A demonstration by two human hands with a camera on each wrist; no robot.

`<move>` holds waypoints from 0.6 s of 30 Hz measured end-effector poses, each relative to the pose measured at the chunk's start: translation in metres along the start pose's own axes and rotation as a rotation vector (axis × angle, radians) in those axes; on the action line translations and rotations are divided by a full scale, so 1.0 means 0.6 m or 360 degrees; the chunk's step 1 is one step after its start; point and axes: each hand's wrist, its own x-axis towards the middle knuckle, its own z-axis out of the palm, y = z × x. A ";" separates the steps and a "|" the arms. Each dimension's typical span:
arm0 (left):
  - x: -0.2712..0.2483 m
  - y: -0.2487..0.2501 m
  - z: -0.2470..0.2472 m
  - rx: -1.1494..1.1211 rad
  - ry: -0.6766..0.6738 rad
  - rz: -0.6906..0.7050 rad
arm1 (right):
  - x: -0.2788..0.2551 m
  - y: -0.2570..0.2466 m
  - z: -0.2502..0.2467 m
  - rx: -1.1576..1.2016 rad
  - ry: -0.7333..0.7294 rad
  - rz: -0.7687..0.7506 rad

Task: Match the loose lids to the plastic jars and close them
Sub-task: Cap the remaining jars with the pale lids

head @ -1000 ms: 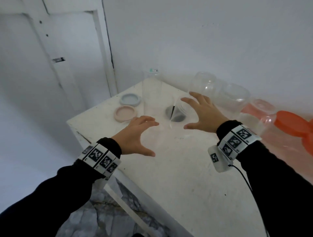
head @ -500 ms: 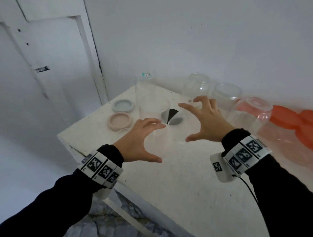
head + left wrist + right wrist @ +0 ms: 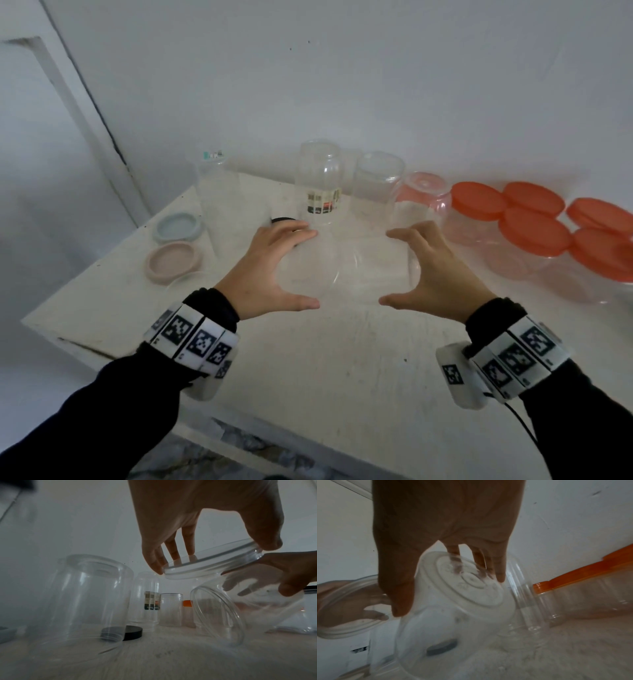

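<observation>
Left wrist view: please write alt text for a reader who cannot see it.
The left hand holds a clear lid above a tilted clear jar, which the right hand grips. Other clear jars and a black lid stand behind on the table.

Above the table (image 3: 308,359), the left hand (image 3: 270,270) gripped a clear lid (image 3: 308,270). The right hand (image 3: 442,274) gripped a clear jar (image 3: 376,263) beside the lid.

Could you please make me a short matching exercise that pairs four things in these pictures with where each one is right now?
Things:
1. clear lid
2. clear jar
3. black lid
4. pink lid

Places:
A. lying on the table near its left edge
B. gripped tilted in the right hand
C. lying on the table behind a tall upturned jar
D. held in the left hand

Pairs: 1-D, 2-B, 3-C, 4-A
</observation>
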 end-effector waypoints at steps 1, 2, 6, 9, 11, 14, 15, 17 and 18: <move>0.005 0.005 0.003 -0.0007 -0.0003 0.0019 | -0.006 0.004 -0.003 0.0009 0.0011 0.0028; 0.010 0.009 0.007 -0.0024 -0.0006 0.0031 | -0.012 0.008 -0.004 0.0028 0.0023 0.0069; 0.026 0.025 0.022 -0.0086 -0.0006 0.0057 | -0.033 0.022 -0.010 0.0111 0.0006 0.0231; 0.038 0.035 0.031 -0.0087 -0.0049 0.0051 | -0.046 0.029 -0.014 0.0114 0.0011 0.0268; 0.046 0.039 0.037 -0.0104 -0.0060 0.0060 | -0.054 0.034 -0.014 0.0081 0.0017 0.0263; 0.055 0.045 0.045 -0.0124 -0.0046 0.0079 | -0.065 0.042 -0.013 -0.0002 0.0006 0.0239; 0.057 0.048 0.048 -0.0136 -0.0032 0.0085 | -0.068 0.044 -0.013 -0.0009 -0.0001 0.0250; 0.061 0.053 0.051 -0.0159 -0.0007 0.0101 | -0.074 0.048 -0.012 -0.0003 0.0001 0.0270; 0.063 0.055 0.053 -0.0162 -0.0002 0.0109 | -0.077 0.049 -0.011 0.0013 0.0006 0.0283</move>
